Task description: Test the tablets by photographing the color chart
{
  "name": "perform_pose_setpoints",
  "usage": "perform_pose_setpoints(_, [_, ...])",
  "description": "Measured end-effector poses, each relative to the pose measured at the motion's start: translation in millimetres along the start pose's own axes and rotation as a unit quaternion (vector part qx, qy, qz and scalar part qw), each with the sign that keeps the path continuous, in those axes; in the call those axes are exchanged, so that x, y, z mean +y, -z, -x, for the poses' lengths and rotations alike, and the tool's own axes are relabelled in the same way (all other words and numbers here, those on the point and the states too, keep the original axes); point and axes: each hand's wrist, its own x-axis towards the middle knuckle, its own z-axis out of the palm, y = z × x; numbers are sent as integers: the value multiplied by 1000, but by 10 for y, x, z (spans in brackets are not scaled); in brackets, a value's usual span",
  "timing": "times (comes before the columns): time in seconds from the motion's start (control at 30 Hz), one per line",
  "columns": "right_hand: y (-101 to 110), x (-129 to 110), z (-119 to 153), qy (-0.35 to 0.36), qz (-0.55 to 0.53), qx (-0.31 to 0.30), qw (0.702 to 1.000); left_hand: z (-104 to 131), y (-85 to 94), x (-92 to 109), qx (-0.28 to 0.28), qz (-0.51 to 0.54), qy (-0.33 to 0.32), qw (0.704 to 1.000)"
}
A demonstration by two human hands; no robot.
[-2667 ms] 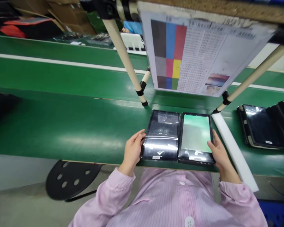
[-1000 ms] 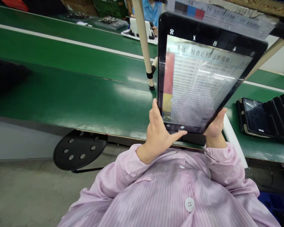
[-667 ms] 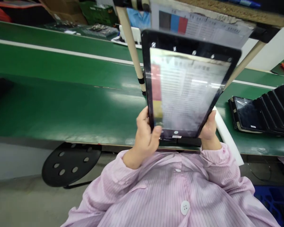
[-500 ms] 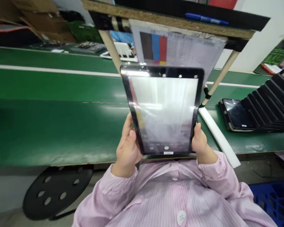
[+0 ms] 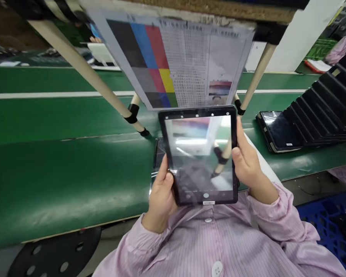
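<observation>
A black-framed tablet (image 5: pixel 202 161) is held up in front of my chest, its screen facing me with a camera view of the stand and printed sheet. My left hand (image 5: pixel 162 194) grips the tablet's lower left edge, thumb at the front. On the right edge, my right hand (image 5: pixel 248 163) is closed round the frame, its fingers partly hidden. Just beyond the tablet hangs a printed chart (image 5: pixel 187 65) with colour blocks and lines of text. Part of another dark, glossy device (image 5: pixel 159 154) shows on the bench behind the tablet's left side.
A stand with cream tubes (image 5: pixel 83 71) and black joints carries the chart. Black tablets in a leaning row (image 5: pixel 314 111) are at the right of the green bench (image 5: pixel 60 173). A white strip (image 5: pixel 263 161) lies near my right wrist. A black stool (image 5: pixel 54 254) and blue crate (image 5: pixel 328 215) are below.
The tablet has come lower and tilted back, and its screen has gone from a bright blur to the chart's corner and a stand leg. My head view has shifted, showing more of the chart.
</observation>
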Motion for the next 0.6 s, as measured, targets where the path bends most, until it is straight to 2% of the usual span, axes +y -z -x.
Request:
perform_pose_setpoints(0.07, [12, 261, -40, -52, -86, 39, 994, 14, -133, -19, -15, 6, 45, 999])
perform_pose_setpoints(0.17, [42, 780, -106, -141, -212, 100, 962, -15, -362, -87, -41, 23, 110, 993])
perform_pose_setpoints(0.27, [82, 1297, -135, -192, -223, 125, 948, -94, -532, -207, -51, -30, 149, 987])
perform_pose_setpoints(0.37, [97, 1663, -135, -221, -197, 138, 945, -157, -596, -298, -90, -136, 156, 974])
perform_pose_setpoints(0.47, [101, 1810, -114, -243, -143, 122, 952, -152, -556, -263, -170, -215, 109, 956])
perform_pose_setpoints(0.53, [119, 1766, -73, -226, -54, 106, 967, -117, -464, -157, -221, -257, 21, 941])
perform_pose_setpoints(0.6, [141, 1612, -5, -155, 81, 77, 982, -84, -313, -12, -245, -299, -89, 918])
